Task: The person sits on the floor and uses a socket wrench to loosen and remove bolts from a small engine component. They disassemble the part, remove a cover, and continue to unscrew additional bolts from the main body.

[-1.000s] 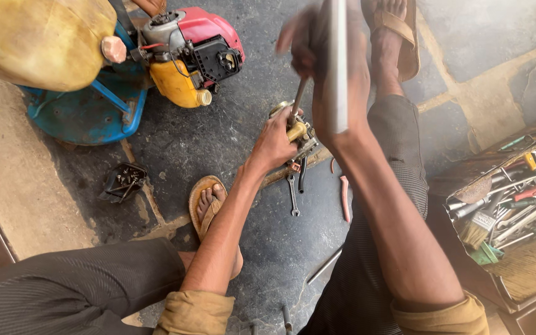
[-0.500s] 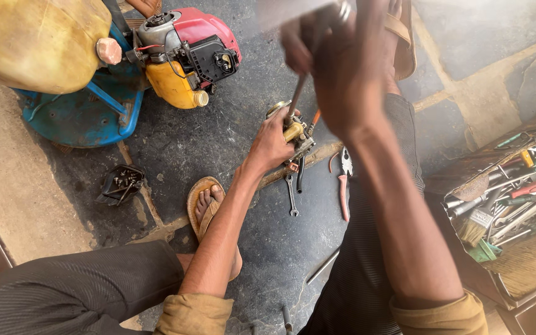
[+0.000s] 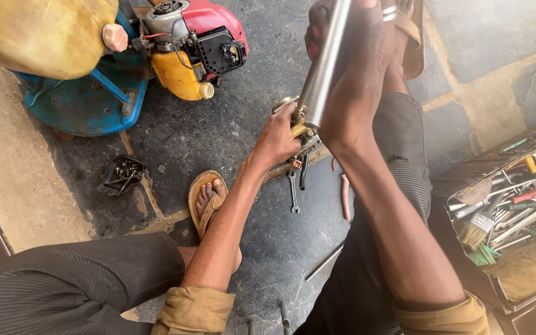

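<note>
Both hands are closed on work: the right hand [image 3: 358,68] is wrapped tight around a polished metal shaft [image 3: 325,62], held raised and slanted close to the camera, and the left hand [image 3: 277,138] is clamped on a small brass-and-steel assembly [image 3: 299,127] resting on the dark stone floor [image 3: 218,136]. The shaft's lower end meets the assembly just beside the left fingers; the exact joint is hidden, so it cannot be told whether the 2 parts are engaged or only touching. A sandalled foot [image 3: 207,200] sits just below the left forearm. Loose tools lie near the assembly: a small spanner [image 3: 293,192], a dark-handled tool [image 3: 303,174] and red-handled pliers [image 3: 345,197]. A red-and-yellow small engine [image 3: 190,46] stands well apart at upper left, beside a blue frame [image 3: 88,102] and a yellowish tank [image 3: 38,34]. An open toolbox [image 3: 510,211] sits at right, and a black tray of small parts [image 3: 121,174] at left. Risks, as judged: the slanted shaft could slip sideways off the assembly if the left-hand clamp loosens, pinching the fingers next to the joint. A dropped shaft could strike the foot. Loose tools underfoot could roll or snag.
</note>
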`<act>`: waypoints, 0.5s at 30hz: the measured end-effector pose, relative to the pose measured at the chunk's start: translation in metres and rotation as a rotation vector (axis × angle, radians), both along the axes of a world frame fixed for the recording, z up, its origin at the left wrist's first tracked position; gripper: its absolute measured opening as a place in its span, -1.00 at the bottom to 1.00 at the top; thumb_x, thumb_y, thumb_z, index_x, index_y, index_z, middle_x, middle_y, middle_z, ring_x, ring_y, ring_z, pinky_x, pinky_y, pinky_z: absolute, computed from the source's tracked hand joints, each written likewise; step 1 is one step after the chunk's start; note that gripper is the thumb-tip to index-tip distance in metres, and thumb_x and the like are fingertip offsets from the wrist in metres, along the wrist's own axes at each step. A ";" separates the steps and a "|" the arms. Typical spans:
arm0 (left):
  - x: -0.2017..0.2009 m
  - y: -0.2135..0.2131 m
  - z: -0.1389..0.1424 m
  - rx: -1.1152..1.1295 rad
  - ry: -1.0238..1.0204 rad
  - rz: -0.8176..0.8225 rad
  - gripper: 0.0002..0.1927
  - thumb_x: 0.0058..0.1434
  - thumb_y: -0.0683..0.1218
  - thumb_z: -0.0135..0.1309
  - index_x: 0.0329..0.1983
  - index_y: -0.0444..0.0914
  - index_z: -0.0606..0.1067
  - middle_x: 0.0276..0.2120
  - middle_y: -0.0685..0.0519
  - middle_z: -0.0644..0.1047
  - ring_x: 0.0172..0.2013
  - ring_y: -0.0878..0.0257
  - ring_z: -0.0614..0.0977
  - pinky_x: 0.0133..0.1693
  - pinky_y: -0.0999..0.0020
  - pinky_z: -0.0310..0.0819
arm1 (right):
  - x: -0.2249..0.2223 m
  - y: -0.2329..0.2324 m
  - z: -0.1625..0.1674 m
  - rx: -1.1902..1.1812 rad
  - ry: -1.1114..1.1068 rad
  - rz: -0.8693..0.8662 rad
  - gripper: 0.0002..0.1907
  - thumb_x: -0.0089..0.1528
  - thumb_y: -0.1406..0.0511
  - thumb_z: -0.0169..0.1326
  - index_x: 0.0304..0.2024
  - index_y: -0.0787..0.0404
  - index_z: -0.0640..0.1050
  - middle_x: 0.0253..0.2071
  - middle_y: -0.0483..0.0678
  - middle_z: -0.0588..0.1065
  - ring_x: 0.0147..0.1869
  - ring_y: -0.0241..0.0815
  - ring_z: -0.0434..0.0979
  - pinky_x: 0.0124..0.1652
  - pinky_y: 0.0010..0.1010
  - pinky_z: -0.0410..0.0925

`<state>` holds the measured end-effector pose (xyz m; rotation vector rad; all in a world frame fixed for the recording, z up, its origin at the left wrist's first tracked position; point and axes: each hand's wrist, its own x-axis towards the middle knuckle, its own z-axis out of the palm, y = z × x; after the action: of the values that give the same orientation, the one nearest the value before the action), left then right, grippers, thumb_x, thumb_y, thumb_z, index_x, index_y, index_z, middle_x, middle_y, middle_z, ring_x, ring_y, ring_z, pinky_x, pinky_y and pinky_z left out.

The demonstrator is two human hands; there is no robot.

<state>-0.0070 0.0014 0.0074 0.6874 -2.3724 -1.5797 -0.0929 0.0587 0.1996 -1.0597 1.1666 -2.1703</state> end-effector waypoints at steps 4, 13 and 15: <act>0.001 0.002 0.008 0.060 -0.082 0.014 -0.35 -0.08 -0.35 0.00 0.18 -0.28 0.34 -0.17 -0.09 0.47 -0.13 0.02 0.59 -0.06 -0.01 0.50 | 0.013 0.000 0.014 0.143 0.226 -0.134 -0.62 0.48 0.10 0.09 0.01 0.31 0.41 -0.15 -0.05 0.42 -0.13 -0.29 0.42 -0.10 -0.48 0.38; 0.000 0.002 0.005 -0.023 -0.010 0.020 -0.54 0.03 -0.26 0.11 0.06 -0.30 0.43 -0.20 -0.07 0.56 -0.13 0.08 0.62 -0.06 0.08 0.48 | -0.026 0.009 0.029 0.188 -0.035 0.329 -0.59 0.49 0.06 -0.09 -0.27 0.25 0.43 -0.41 -0.04 0.38 -0.42 -0.33 0.27 -0.35 -0.52 0.16; 0.000 0.003 0.002 -0.065 0.026 0.032 -0.62 0.06 -0.27 0.12 0.00 -0.32 0.44 -0.19 -0.09 0.55 -0.12 0.08 0.62 -0.06 0.08 0.48 | -0.027 0.010 0.018 0.206 -0.097 0.264 -0.65 0.51 0.19 -0.07 -0.33 0.27 0.39 -0.46 -0.04 0.30 -0.49 -0.33 0.18 -0.41 -0.48 0.09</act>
<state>-0.0071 0.0040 0.0091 0.6836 -2.3713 -1.4825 -0.1200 0.0690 0.2179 -0.9499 1.1104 -1.8348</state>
